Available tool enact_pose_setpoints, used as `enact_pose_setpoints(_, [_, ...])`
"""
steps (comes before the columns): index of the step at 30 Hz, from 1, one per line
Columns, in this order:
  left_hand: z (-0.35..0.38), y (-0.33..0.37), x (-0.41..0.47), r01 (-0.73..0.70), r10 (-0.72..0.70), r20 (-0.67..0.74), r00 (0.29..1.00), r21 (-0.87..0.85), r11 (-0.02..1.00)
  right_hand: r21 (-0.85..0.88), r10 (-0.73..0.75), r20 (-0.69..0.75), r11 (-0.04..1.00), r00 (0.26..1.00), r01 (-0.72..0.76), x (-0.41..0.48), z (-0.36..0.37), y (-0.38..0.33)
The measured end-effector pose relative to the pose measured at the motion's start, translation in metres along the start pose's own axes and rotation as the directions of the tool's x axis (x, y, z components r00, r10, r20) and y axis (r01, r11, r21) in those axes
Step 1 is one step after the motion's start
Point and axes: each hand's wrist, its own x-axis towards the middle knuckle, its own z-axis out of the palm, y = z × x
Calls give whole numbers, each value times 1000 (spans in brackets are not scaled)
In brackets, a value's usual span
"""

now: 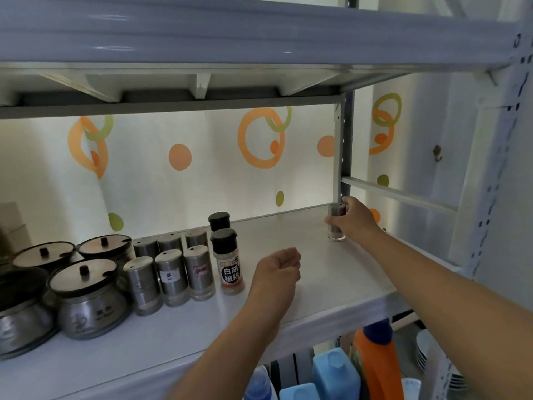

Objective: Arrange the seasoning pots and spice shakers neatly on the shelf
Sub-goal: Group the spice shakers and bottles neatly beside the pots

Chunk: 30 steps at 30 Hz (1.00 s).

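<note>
A lone shaker (pixel 336 223) stands upright on the shelf (pixel 317 272), well right of and behind the pepper bottle (pixel 229 264), and is gripped around its top by the right hand (pixel 356 220). The left hand (pixel 278 267) is held loosely curled and empty, just right of that bottle. The shaker's place is judged to lie leftward, beside the bottle.

A home kitchen storage corner
A white metal shelf (pixel 331 272) carries lidded steel seasoning pots (pixel 86 301), steel spice shakers (pixel 173 278) and a labelled pepper bottle (pixel 229 264); below stand blue and orange detergent bottles (pixel 375 359) beside stacked plates (pixel 422 353), and a backdrop printed with orange rings (pixel 261 138) lies behind
</note>
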Motion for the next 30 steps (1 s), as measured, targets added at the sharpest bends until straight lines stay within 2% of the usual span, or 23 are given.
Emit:
enact_pose_setpoints(8, [-2,-1,4,7,-7,10,1000,0,1000,-48,-54,9,997,998,54,-4,6,-4])
enact_pose_setpoints(13, [-4,-2,-7,-14,14,11,1000,40,999,-26,-110,71,993,991,112,-31,18,-21])
enact_pose_setpoints(23, [-37,2,-37,-91,91,4,996,97,991,-16,-184,77,982,980,186,-87,45,-51])
enact_pose_setpoints(27, [-51,-5,-41,-129,130,6,991,186,974,40,-207,59,978,977,205,-104,60,-57])
enact_pose_setpoints(30, [-60,-12,-44,-150,142,50,989,260,954,143,-194,8,971,981,191,-113,70,-52])
